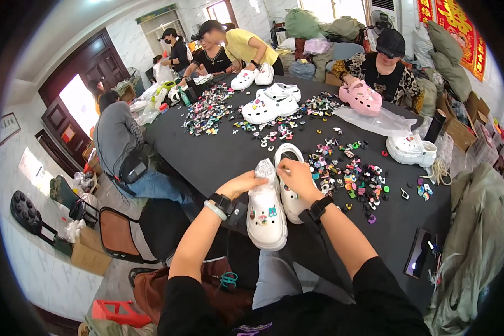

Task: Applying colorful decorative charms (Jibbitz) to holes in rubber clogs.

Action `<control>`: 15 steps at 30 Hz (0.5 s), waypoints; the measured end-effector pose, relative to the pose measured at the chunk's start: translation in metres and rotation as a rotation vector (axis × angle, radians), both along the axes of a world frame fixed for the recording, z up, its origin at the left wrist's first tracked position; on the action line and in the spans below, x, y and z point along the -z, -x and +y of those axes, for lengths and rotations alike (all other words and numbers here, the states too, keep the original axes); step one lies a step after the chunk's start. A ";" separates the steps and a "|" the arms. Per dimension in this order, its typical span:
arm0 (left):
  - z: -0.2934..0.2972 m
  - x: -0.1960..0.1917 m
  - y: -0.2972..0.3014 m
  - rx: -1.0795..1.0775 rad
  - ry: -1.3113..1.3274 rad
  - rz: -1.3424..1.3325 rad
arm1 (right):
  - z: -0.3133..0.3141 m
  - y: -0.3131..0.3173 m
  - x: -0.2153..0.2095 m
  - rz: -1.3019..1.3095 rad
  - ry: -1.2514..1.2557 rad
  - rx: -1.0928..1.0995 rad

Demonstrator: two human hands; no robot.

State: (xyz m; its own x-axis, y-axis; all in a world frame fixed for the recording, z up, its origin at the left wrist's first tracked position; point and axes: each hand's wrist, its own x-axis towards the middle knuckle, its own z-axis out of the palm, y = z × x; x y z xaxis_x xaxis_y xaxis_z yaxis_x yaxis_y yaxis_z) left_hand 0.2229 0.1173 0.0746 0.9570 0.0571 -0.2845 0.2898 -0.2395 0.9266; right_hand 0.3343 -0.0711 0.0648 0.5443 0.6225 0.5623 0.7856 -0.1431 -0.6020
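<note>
Just over the table's near edge, a white clog [266,219] with several small shoe charms on its top points toward me. My left hand [242,185] grips it at the heel end, where crinkled clear plastic [265,169] with printing sticks up. Beside it on the right lies a second white clog [289,150]. Over that clog's opening is my right hand [298,178], its fingers curled into a pinch; whatever is in them is too small or hidden to name. Loose colourful shoe charms [350,178] are scattered right of this hand.
More charms [207,110] and decorated white clogs [271,105] cover the dark table's [207,157] middle. Across it a person holds a pink clog [362,96]. At right are another white clog [411,150] and a phone [418,253]. Other people sit or stand around; a chair [120,234] stands left.
</note>
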 end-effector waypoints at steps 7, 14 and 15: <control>-0.042 0.009 0.020 -0.412 -0.366 -0.421 | -0.031 0.012 -0.014 -0.136 0.098 0.028; -0.033 -0.008 0.043 -0.348 -0.911 -0.473 | -0.049 0.045 -0.019 -0.164 0.331 0.022; -0.035 -0.016 0.042 -0.267 -1.024 -0.333 | -0.051 0.045 -0.017 -0.167 0.329 0.029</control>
